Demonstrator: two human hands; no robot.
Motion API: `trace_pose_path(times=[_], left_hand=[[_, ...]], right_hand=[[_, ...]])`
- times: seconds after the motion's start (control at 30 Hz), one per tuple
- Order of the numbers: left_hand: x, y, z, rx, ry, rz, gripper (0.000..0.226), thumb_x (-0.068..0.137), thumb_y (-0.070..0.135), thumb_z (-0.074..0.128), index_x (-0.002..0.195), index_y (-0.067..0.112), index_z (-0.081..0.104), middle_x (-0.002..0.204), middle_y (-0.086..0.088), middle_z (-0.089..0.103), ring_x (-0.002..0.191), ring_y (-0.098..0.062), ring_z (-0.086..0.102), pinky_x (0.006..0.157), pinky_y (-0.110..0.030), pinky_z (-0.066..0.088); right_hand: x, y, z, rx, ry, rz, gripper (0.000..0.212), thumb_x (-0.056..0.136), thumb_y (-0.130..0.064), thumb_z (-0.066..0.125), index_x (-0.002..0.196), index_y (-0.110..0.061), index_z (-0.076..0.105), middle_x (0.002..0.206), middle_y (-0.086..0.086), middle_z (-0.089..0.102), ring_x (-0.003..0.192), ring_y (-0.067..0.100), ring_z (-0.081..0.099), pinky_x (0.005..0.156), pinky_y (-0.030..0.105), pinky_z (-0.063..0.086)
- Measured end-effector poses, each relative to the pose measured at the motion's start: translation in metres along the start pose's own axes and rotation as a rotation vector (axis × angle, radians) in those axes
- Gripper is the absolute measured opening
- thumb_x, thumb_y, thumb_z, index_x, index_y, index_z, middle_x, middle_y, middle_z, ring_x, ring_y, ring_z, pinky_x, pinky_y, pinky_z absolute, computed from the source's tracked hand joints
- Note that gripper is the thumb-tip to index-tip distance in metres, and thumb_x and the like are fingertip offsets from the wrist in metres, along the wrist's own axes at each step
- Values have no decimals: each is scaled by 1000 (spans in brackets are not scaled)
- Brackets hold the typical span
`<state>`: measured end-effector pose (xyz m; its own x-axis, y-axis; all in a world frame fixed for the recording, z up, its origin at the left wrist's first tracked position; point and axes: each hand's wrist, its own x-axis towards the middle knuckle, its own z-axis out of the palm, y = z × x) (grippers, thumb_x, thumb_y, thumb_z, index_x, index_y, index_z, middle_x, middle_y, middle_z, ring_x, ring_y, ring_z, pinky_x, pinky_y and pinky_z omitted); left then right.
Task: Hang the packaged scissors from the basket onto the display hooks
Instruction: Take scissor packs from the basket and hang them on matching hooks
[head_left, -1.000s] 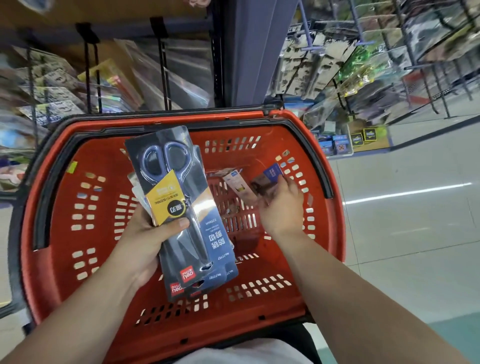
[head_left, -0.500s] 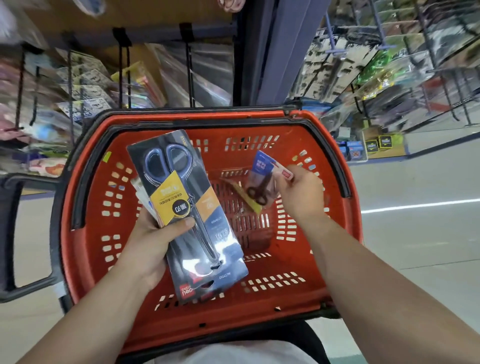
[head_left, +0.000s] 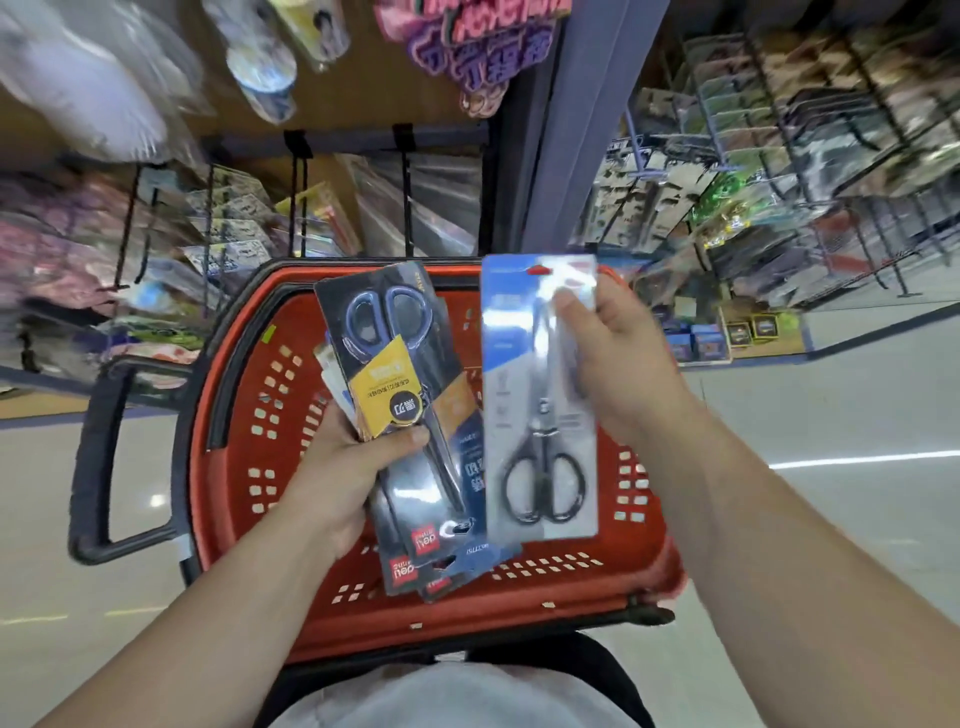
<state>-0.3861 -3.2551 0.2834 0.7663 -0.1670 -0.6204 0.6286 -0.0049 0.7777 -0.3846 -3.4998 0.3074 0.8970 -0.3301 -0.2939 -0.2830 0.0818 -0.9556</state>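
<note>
Above the red basket (head_left: 234, 467), at 9 o'clock of centre, our left hand (head_left: 353, 467) grips a stack of dark scissor packs (head_left: 400, 395) with the blue handles toward 12 o'clock. At 3 o'clock, our right hand (head_left: 618, 374) pinches a grey scissor pack (head_left: 540, 405) near its top edge, handles toward 6 o'clock. Display hooks (head_left: 297, 192) hang at 11 o'clock.

Bright, even shop light. Glare streaks the grey pack (head_left: 540, 405) and the dark pack (head_left: 400, 374); a white strip reflects off the floor (head_left: 857, 410). Shelves (head_left: 104, 249) smear with motion blur; edges bend outward.
</note>
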Motion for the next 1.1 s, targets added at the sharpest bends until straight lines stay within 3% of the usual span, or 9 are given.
trace_pose_path(times=[0.13,0.3,0.43,0.53,0.67,0.77,0.87,1.0,1.1], left_hand=[[-5,8,7,-33,-31,-46,50,68,-3,77,110,21,66,97,-1,82,87,-20,78,81,-37,61],[-3,10,7,-99,-34,-105,49,76,-3,78,115,23,64,98,-8,81,80,-24,78,70,-37,59],[-5,5,10,-215,-45,-147,46,69,24,72,115,23,66,95,-7,80,77,-23,78,61,-33,61],[-3,5,8,-205,-97,-177,71,60,36,88,125,18,64,103,-9,80,84,-26,78,64,-36,63],[2,9,7,-86,-120,-176,82,56,18,90,133,16,63,117,-14,79,99,-33,78,83,-46,61],[8,9,5,-83,-104,-180,73,60,5,78,131,14,63,114,-16,79,93,-35,78,75,-44,64],[10,12,6,-74,-124,-164,73,58,0,72,130,13,64,105,-15,80,84,-31,78,67,-39,63],[7,12,10,-70,-135,-128,76,59,2,90,129,13,67,107,-12,80,85,-27,78,70,-38,63],[7,6,1,-115,-106,-120,69,65,6,87,131,8,66,114,-17,79,91,-30,78,71,-38,65]], right_hand=[[-4,22,32,-85,-79,88,17,109,-25,52,102,-24,68,78,-13,70,64,6,58,61,24,45],[-8,32,53,-18,-135,183,14,108,-32,52,107,-32,66,105,-2,77,102,26,74,89,47,61],[-11,33,69,-74,-40,107,12,109,-26,52,106,-25,63,96,-6,73,90,12,69,85,37,57],[-11,34,71,-101,-3,41,11,108,-24,52,105,-21,62,87,-9,68,76,1,60,73,23,51],[-13,36,73,-81,1,43,10,107,-24,55,102,-26,63,85,-11,70,79,4,65,73,23,53],[-13,39,74,0,13,79,1,105,-23,60,104,-22,60,78,-18,65,73,-3,60,71,19,52],[-16,39,78,72,36,116,18,102,-21,65,116,-17,54,94,-11,69,83,1,64,77,24,55],[-18,42,86,71,58,117,37,98,-28,71,128,-28,49,118,-1,67,109,17,69,95,45,59],[-18,41,89,46,8,105,39,98,-26,72,131,-25,51,118,-3,69,110,15,68,98,45,58]])
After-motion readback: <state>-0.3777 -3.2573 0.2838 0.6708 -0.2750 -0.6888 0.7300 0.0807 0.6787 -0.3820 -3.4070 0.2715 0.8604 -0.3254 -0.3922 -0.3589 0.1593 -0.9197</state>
